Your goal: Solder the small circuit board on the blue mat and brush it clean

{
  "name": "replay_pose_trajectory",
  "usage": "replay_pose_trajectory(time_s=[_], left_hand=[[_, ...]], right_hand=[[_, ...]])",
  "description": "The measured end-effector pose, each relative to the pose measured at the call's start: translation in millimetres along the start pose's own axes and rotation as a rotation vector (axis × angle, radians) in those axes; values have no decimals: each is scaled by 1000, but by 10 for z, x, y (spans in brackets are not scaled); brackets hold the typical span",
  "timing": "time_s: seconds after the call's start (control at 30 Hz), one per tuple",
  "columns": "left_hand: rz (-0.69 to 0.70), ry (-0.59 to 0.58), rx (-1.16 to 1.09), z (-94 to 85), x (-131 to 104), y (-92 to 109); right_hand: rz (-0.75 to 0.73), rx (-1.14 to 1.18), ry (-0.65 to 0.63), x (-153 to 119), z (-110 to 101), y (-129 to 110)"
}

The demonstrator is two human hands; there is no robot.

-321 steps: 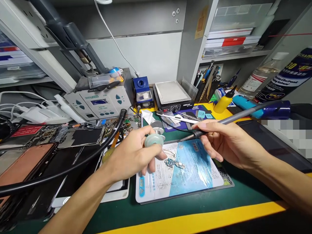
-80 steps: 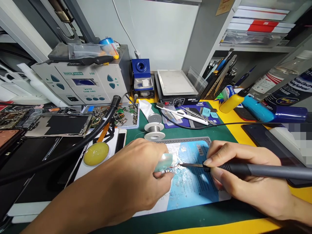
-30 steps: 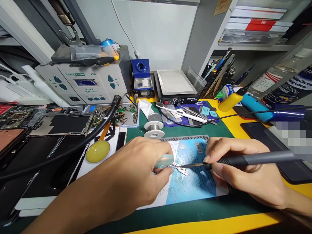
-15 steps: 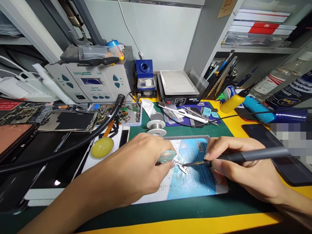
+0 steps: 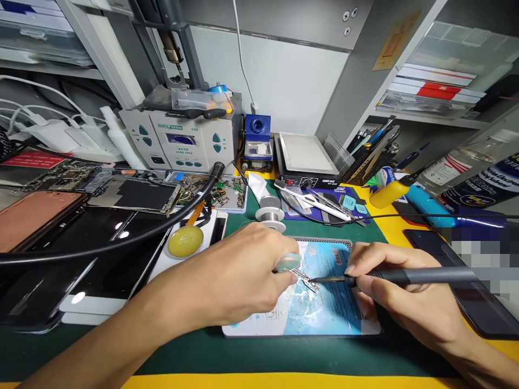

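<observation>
My left hand [image 5: 247, 270] is closed around pale teal-handled pliers or tweezers [image 5: 288, 262], whose exact kind is partly hidden by my fingers. A small metallic board piece [image 5: 307, 281] extends from beneath that hand over a blue and white board [image 5: 336, 316]. In my right hand [image 5: 409, 286] is a dark soldering iron [image 5: 421, 275], held like a pen. Its thin tip points left and reaches the small piece; whether they touch is too fine to tell.
A solder spool [image 5: 271, 217] stands behind my left hand, near a yellow flux tin [image 5: 185, 241]. A thick black hose [image 5: 162, 227] crosses the left side. Phones [image 5: 466, 286] flank the work area. Behind are a grey station [image 5: 182, 138] and a hot plate [image 5: 307, 154].
The whole view has shifted, so the bench items appear farther right and lower. Both hands keep their holds, with the iron's tip still at the small piece.
</observation>
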State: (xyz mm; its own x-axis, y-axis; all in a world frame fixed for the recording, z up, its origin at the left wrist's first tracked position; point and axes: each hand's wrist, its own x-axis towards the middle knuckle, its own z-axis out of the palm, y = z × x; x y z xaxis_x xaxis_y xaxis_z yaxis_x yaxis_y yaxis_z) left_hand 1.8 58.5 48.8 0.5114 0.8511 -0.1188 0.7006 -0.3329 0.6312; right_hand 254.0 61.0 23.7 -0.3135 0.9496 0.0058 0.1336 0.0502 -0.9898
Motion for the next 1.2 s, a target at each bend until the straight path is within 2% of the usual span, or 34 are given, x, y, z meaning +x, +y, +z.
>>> replay_pose_trajectory(time_s=[0.2,0.4,0.63,0.77,0.83,1.2], left_hand=[[19,-27,-19,-24,23,-3],[12,-26,-2,-22,12,9],[-3,9,57,5,13,4],[-1,2,20,22,10,-8],[-9,15,26,28,5,-11],[-46,67,42,19,-2,39]], right_hand=[[11,-38,64,-7,35,-25],[-74,-163,-60,36,-49,-17],[-58,-96,56,7,28,-22],[-103,-96,-3,14,-8,12],[-85,-76,-15,11,-20,16],[144,92,86,18,6,-9]])
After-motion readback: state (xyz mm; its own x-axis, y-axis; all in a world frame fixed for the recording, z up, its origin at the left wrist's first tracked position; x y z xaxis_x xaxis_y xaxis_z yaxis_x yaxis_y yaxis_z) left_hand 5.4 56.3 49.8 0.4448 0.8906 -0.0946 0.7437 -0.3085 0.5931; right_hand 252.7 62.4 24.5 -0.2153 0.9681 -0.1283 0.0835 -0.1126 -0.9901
